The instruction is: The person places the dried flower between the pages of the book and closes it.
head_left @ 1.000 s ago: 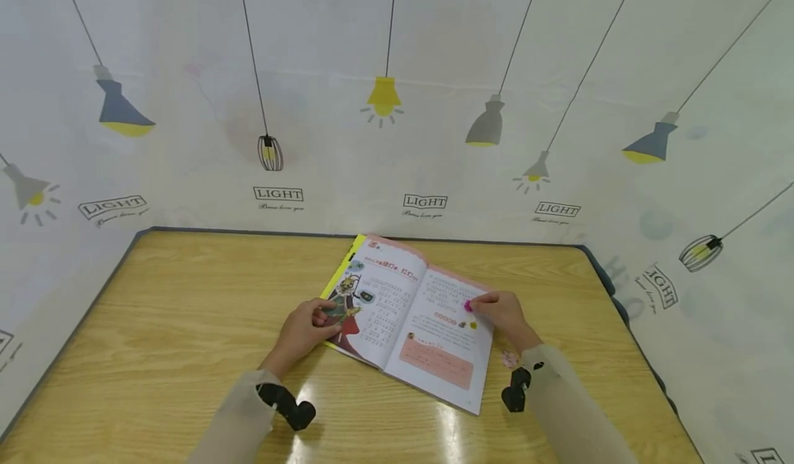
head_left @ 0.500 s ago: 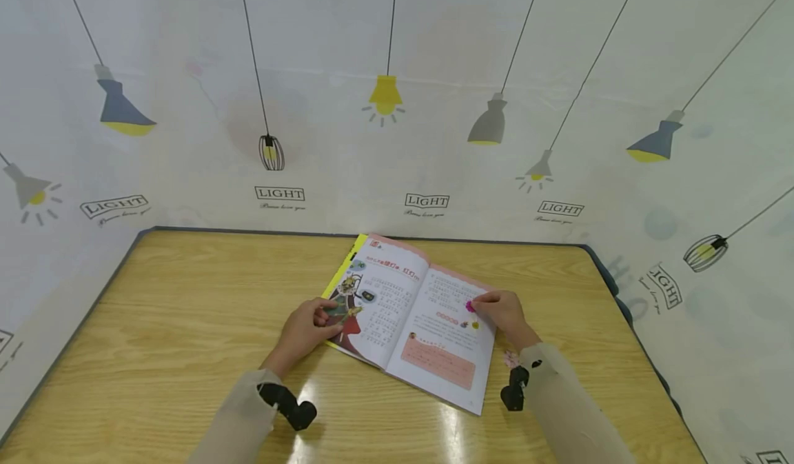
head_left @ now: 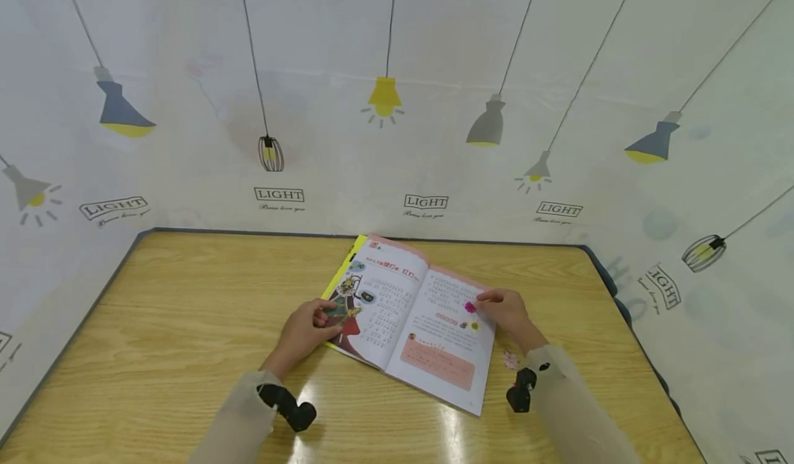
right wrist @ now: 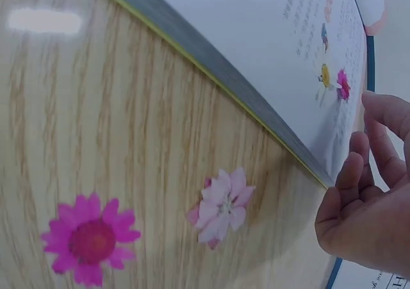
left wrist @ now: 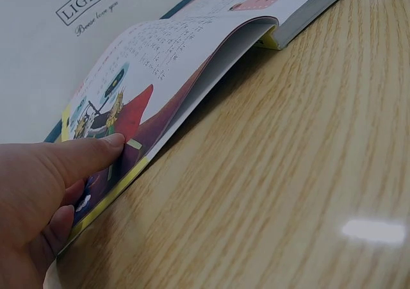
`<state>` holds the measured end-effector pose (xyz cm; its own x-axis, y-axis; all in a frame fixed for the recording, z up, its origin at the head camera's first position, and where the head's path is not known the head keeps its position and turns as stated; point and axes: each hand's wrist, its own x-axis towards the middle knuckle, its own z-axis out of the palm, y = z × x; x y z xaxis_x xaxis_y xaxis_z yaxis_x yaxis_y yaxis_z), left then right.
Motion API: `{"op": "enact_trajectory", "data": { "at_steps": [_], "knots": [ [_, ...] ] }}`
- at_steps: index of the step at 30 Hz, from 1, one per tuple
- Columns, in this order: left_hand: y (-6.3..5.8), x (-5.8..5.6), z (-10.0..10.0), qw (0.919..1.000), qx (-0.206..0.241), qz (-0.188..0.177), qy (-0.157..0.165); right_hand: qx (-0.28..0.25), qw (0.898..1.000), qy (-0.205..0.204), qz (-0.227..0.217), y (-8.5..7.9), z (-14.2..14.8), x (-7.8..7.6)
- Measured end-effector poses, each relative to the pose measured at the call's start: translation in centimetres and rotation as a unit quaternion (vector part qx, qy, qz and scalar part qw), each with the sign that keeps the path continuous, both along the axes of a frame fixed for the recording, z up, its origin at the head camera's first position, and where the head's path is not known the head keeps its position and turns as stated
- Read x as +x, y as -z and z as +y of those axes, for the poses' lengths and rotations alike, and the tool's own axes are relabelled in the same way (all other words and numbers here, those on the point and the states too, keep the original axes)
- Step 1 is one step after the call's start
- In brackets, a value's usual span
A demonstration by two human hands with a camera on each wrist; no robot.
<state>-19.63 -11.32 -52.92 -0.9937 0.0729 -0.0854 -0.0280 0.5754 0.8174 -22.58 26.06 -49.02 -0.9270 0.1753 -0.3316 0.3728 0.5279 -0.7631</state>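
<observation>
An open book (head_left: 400, 319) lies at a slant on the wooden table, its left page carrying a colourful picture. My left hand (head_left: 300, 336) grips that page's outer edge; the thumb (left wrist: 96, 157) lies on top and the other fingers are partly hidden by it and the page. A magenta flower (right wrist: 344, 85) rests on the right page. Close beside it is my right hand (head_left: 505, 312), fingers loosely bent with nothing between them. On the table by the right page lie a pale pink flower (right wrist: 222, 206) and another magenta flower (right wrist: 91, 239).
A small yellow shape (right wrist: 325, 75) is on the right page near the flower; whether it is printed I cannot tell. The wooden table (head_left: 186, 298) has a dark blue edge. Behind it hangs a white wall covering (head_left: 335, 147) printed with lamps.
My right fingers have let go of the magenta flower and drawn slightly away to the right, leaving it on the page. The left hand and the book look unmoved.
</observation>
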Motion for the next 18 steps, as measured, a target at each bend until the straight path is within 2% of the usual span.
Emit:
{"op": "enact_trajectory", "data": {
  "at_steps": [9,18],
  "knots": [
    [0.1,-0.1,0.1,1.0000,-0.007,-0.001,-0.006,0.011,0.998,-0.067,0.019,-1.2,1.6,1.0],
    [0.3,-0.2,0.0,1.0000,-0.008,-0.005,-0.001,0.004,0.995,-0.102,0.010,-1.8,3.6,3.1]
  ]
}}
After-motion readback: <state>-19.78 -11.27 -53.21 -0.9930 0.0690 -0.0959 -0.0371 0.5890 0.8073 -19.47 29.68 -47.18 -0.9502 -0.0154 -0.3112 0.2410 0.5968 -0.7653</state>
